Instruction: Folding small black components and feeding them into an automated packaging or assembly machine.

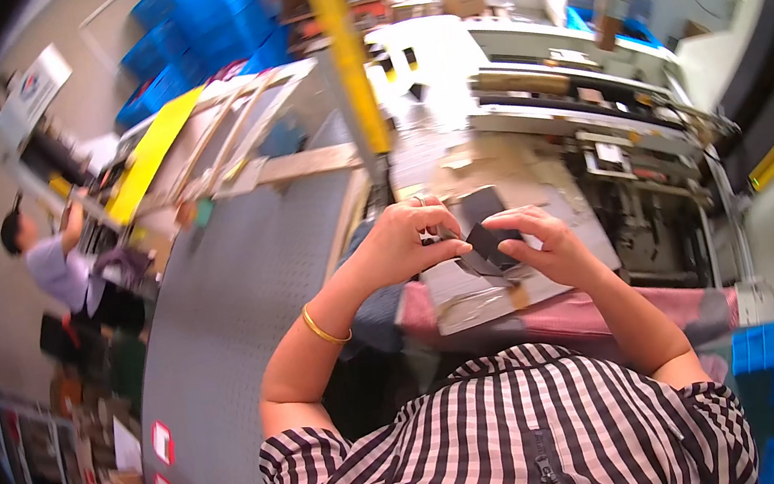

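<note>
Dark flat piece (487, 231) between both hands' grip

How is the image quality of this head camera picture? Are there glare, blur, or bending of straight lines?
In the head view, strong fisheye distortion bends the yellow post and leaves a black rim around the picture; glare washes out the white surfaces at the top centre; the left hand and right hand, holding a small dark piece, look slightly soft; the far background is blurred.
</note>
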`<state>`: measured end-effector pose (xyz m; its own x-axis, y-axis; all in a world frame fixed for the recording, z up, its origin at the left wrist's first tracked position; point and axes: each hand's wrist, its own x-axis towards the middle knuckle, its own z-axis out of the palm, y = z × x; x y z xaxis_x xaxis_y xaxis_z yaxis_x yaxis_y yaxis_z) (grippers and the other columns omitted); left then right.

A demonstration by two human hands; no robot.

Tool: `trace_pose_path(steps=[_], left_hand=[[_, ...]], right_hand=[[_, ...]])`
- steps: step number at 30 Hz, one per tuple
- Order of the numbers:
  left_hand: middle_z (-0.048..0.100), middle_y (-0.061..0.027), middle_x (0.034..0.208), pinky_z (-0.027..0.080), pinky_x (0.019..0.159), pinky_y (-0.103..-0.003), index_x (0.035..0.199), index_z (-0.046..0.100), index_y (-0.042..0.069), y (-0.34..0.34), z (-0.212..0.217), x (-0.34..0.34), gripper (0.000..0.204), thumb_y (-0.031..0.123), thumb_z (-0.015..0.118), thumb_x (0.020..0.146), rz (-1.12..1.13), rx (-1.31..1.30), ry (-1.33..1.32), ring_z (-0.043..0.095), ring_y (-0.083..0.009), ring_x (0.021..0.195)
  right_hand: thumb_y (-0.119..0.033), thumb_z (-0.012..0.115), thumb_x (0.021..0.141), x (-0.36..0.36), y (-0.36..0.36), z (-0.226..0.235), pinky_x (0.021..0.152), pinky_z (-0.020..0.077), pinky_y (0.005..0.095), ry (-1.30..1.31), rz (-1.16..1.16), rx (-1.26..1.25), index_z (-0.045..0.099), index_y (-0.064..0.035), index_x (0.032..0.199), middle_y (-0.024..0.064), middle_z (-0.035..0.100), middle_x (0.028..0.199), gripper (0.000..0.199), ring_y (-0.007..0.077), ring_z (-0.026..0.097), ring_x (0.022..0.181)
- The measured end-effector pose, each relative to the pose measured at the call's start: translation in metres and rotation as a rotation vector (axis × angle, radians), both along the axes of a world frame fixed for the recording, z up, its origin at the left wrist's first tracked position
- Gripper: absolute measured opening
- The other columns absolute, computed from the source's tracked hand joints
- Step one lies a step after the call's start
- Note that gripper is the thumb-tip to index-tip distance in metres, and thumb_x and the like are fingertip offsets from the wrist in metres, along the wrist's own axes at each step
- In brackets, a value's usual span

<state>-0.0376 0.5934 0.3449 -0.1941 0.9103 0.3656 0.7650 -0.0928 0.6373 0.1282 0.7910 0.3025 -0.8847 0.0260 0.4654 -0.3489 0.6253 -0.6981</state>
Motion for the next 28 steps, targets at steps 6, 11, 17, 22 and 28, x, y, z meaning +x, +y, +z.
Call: trace_pose_path(steps=[6,11,17,22,28], left_hand=[[0.066,-0.0049,0.084,0.049,0.067,-0.031,0.082,0.071,0.007,0.132,0.026,0.035,0.014,0.016,0.079,0.076,-0.214,-0.023,-0.066,0.061,-0.0189,0.078],[0.064,-0.0023,0.095,0.047,0.074,-0.03,0.088,0.071,0.01,0.218,0.034,0.024,0.018,0.019,0.08,0.076,-0.306,-0.202,-0.033,0.057,-0.016,0.087],[0.064,-0.0016,0.111,0.047,0.084,-0.027,0.112,0.064,0.006,0.345,0.001,-0.029,0.038,0.013,0.079,0.077,-0.147,-0.035,-0.253,0.057,-0.0107,0.101],[0.066,-0.0082,0.098,0.053,0.08,-0.029,0.129,0.05,0.002,0.456,0.009,-0.089,0.054,0.004,0.074,0.081,-0.029,0.064,-0.493,0.063,-0.0136,0.089],[0.066,-0.0067,0.101,0.049,0.087,-0.031,0.135,0.047,0.009,0.483,0.041,-0.112,0.071,0.016,0.082,0.074,0.007,0.152,-0.015,0.062,-0.016,0.092]], right_hand=[[-0.023,0.065,0.091,0.06,0.099,-0.006,0.091,0.0457,0.0349,-0.108,-0.02,-0.23,0.062,-0.0066,0.12,0.0114,0.066,0.108,0.034,0.024,0.06,0.103],[-0.02,0.068,0.088,0.065,0.171,0.012,0.095,0.0437,0.0333,-0.03,-0.19,-0.182,0.059,-0.0051,0.124,0.0092,0.064,0.113,0.041,0.0219,0.059,0.106],[-0.026,0.074,0.083,-0.003,0.301,0.018,0.091,0.0458,0.0332,0.009,-0.3,-0.234,0.051,-0.0054,0.132,0.0093,0.066,0.107,0.057,0.0202,0.059,0.099],[-0.025,0.071,0.087,-0.073,0.419,0.024,0.083,0.0494,0.0272,-0.029,-0.29,-0.443,0.044,0.0035,0.136,0.0139,0.066,0.102,0.062,0.0142,0.061,0.094],[-0.025,0.072,0.087,-0.101,0.449,0.068,0.093,0.0476,0.0312,0.034,-0.35,0.035,0.043,-0.0155,0.143,0.0079,0.068,0.105,0.064,0.0147,0.061,0.102]])
